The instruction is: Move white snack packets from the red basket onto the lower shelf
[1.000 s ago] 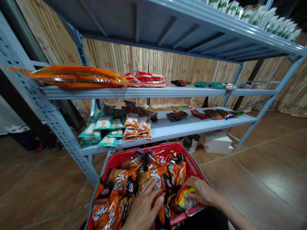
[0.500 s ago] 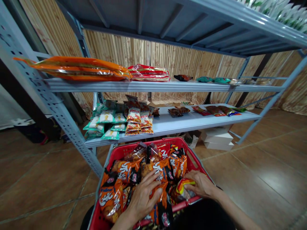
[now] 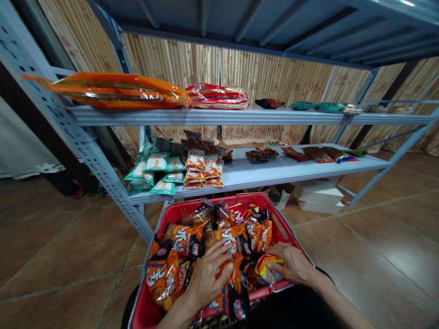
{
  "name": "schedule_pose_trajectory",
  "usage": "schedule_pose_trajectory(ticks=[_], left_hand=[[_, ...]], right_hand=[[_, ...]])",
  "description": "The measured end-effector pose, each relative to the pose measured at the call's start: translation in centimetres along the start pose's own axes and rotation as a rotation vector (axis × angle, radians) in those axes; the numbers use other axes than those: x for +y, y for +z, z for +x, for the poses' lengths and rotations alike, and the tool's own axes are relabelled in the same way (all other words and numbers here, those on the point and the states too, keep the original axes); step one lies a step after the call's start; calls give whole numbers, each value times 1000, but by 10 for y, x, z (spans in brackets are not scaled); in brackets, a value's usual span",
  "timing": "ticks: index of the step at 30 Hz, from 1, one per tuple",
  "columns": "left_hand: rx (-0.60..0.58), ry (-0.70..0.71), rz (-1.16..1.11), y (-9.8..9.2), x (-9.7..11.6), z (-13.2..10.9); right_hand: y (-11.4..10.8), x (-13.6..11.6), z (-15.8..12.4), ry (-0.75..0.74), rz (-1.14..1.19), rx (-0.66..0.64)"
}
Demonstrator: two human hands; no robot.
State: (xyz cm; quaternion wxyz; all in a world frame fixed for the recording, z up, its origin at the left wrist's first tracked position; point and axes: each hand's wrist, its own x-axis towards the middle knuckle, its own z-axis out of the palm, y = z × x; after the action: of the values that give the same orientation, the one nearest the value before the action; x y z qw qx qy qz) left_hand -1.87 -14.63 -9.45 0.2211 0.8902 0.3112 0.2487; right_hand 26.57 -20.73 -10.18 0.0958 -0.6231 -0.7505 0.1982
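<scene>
A red basket (image 3: 281,230) full of snack bags stands low in front of the shelf. My left hand (image 3: 209,273) lies with its fingers spread on orange and black bags (image 3: 231,242) in the middle of the basket. At the basket's right side my right hand (image 3: 288,261) has its fingers curled round a red and yellow bag (image 3: 265,267). More orange bags (image 3: 163,278) fill the left side, and brown clear-wrapped bags (image 3: 202,213) lie at the back.
On the lower shelf (image 3: 254,176) are green and white packets (image 3: 157,162), red and white packets (image 3: 195,160) and several flat bags. Large orange (image 3: 120,91) and red (image 3: 219,97) packs lie on the shelf above. White boxes (image 3: 318,194) are underneath; a metal post (image 3: 103,160) rises at left.
The view has shifted slightly, so the shelves sit a little higher and the basket a little further right. Both hands keep their places on the bags.
</scene>
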Motion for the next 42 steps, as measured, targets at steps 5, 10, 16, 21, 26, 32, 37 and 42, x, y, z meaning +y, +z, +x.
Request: schedule_pose_trajectory(ticks=[5,10,16,21,26,32,37,42], left_hand=[[18,13,-26,0,-1,1],[67,33,-53,2,-2,0],[77,31,-64,2,-1,-1],[93,31,-65,2,-2,-1],[85,34,-62,2,-2,-2],[86,23,-57,2,-1,-2],[68,13,-41,1,-1,-1],[36,1,-18,1,-3,-1]], right_hand=[[2,2,1,2,-6,-5],[4,4,0,23,-20,-3],[8,8,-1,14,-30,8],[9,8,-1,4,-27,-1],[8,5,-1,7,-17,-3],[7,4,-1,17,-11,-7],[7,4,-2,19,-5,27],[5,2,-1,1,36,44]])
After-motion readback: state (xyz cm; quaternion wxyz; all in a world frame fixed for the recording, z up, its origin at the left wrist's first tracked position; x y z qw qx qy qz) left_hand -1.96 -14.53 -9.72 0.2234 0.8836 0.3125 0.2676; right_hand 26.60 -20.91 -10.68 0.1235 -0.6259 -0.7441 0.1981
